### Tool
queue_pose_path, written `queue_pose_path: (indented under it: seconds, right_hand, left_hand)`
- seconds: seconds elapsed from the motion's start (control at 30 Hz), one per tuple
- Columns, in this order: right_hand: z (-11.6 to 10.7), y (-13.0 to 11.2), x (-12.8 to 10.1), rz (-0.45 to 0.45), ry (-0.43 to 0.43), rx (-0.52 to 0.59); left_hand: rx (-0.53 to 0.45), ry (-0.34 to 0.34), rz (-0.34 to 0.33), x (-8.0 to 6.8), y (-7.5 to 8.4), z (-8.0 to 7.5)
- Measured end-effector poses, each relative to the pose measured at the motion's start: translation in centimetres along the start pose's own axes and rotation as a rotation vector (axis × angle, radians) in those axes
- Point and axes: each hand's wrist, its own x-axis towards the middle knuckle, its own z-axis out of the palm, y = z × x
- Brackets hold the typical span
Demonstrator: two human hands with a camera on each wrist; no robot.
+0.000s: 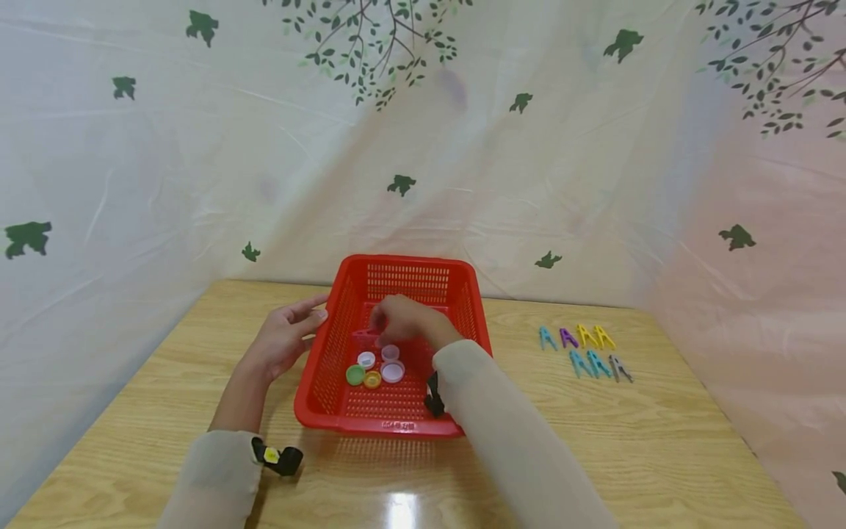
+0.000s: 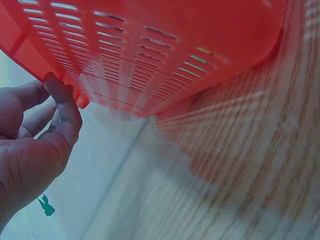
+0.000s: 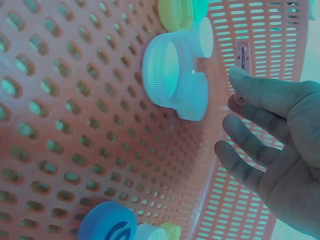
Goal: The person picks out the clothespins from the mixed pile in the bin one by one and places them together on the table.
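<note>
Right hand (image 1: 405,319) is down inside the red basket (image 1: 344,294), fingertips on a small pink clothespin (image 1: 366,336). In the right wrist view the thumb and forefinger close on the pin's end (image 3: 241,75), other fingers loose and half spread, so it's a light pinch, not a full fist. The pin sits against the basket floor near the far wall, not lifted as far as I can tell.

Left hand (image 1: 286,339) is at the basket's left wall, outside it. Fingers mostly straight, tips touching the rim (image 2: 55,80) (steadying it, by the look), nothing held.

Beside the pin, on the basket floor: bottle caps (image 1: 378,366), white, lilac, green, orange, bunched together. More caps show up close in the right wrist view (image 3: 172,70).

Over on the table (image 1: 661,455), well apart to the right: seven clothespins in two rows (image 1: 584,349), blue, purple, yellow, grey.

Progress, my read: pins are being sorted out of the basket, seven laid out, this pink one looks like the last one inside. Caps remain in the basket. Nearly done w/ the pins, I'd say.
</note>
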Motion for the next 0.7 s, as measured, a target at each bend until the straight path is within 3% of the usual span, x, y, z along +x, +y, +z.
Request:
queue_pose_path:
  seconds: [0.27,0.7]
  right_hand:
    - [-0.7,-0.4,-0.2,-0.065,0.035,-0.057]
    - [-1.9,-1.2,-1.1,-0.086,0.113,-0.017]
  left_hand:
    - [0.003,0.002,0.001,0.0,-0.1,0.0]
    - [-0.004,-0.009,0.007,0.1,0.0,-0.1]
